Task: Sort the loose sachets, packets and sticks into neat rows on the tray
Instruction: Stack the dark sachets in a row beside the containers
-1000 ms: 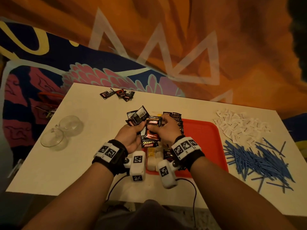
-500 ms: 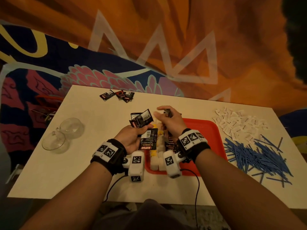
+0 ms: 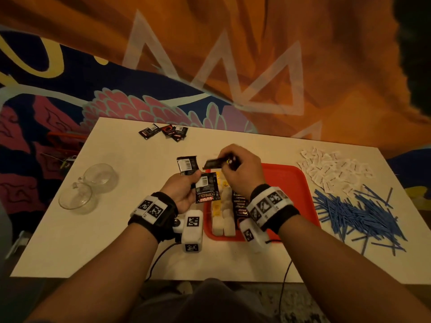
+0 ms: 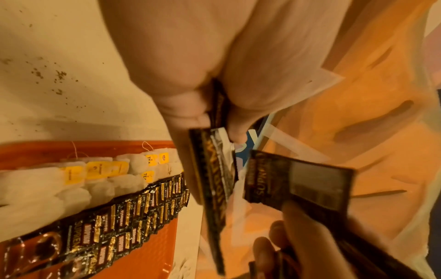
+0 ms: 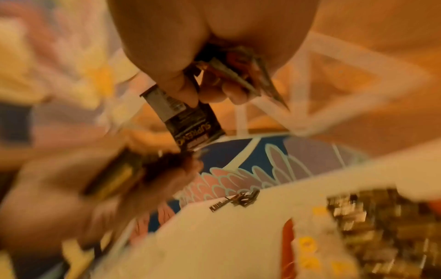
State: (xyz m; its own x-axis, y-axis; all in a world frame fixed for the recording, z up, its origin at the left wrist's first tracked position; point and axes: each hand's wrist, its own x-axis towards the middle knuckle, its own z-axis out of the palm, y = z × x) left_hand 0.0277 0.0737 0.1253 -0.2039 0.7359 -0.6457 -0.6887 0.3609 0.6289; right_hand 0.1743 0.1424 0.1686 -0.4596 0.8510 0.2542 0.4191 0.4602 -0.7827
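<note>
Nearest the person, a flat red plastic tray lies on the pale counter and holds two neat rows side by side — white tea bags with yellow tags and overlapping black-and-gold coffee sachets. Just above the tray's left edge, the left hand pinches a small fan of loose black sachets between thumb and fingers. The right hand, raised over the tray's far left corner, grips several more dark sachets, one held out flat toward the left. To the right of the tray lies a loose heap of thin blue sticks, and beyond it a scatter of small white paper packets. At the left stand two clear glass cups. Near the far edge — well apart from the tray — lie a few stray black sachets.
</note>
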